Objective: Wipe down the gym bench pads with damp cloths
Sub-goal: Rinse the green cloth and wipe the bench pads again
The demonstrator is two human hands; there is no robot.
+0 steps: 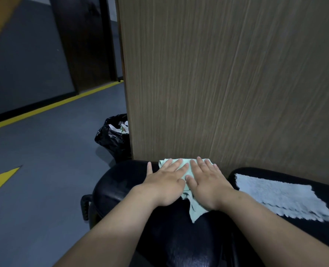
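A pale green cloth (pixel 195 208) lies on a black bench pad (pixel 121 182) near its far end, against a wooden panel. My left hand (pixel 165 182) and my right hand (pixel 208 182) lie side by side, flat on the cloth with straight fingers, pressing it onto the pad. Most of the cloth is hidden under the hands; one corner trails toward me. A second black pad (pixel 256 172) sits to the right, and a light blue cloth (pixel 281 197) is spread flat on it, untouched.
A tall wooden panel (pixel 227 83) stands directly behind the pads. A bin lined with a black bag (pixel 114 137), holding rubbish, stands on the grey floor left of the panel. Yellow floor markings (pixel 0 182) run across the floor at left.
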